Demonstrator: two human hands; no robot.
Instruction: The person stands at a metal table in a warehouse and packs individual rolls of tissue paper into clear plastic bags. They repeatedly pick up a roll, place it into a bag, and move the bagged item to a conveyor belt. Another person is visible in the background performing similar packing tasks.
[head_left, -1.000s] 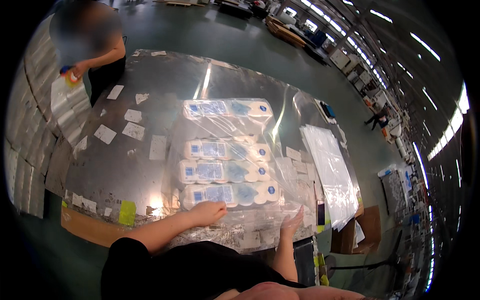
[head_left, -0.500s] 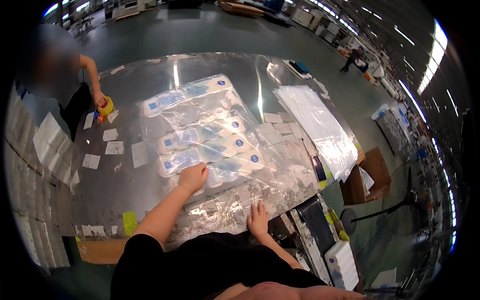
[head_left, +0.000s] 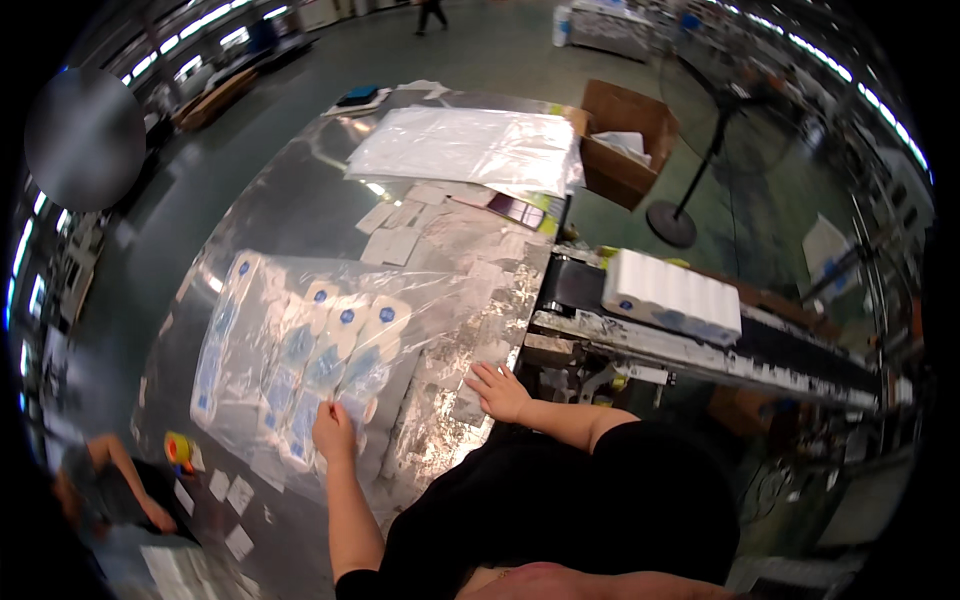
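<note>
A clear plastic bag [head_left: 300, 340] holding several white and blue rolled packs lies on the shiny metal table [head_left: 290, 215]. My left hand [head_left: 334, 430] presses flat on the near end of the packs inside the bag. My right hand [head_left: 497, 390] rests with fingers spread on the table's crinkled foil-like surface near its right edge, holding nothing.
A stack of clear bags [head_left: 470, 150] lies at the table's far end. A conveyor [head_left: 700, 345] on the right carries a white wrapped pack [head_left: 672, 295]. A cardboard box [head_left: 625, 140] and a fan stand [head_left: 680, 215] are beyond. Another person [head_left: 110, 490] works at the lower left by a yellow tape roll [head_left: 178, 447].
My head has turned right, so the table swings left and the conveyor comes into view. My left hand stays on the packs; my right hand has slid further onto the table edge.
</note>
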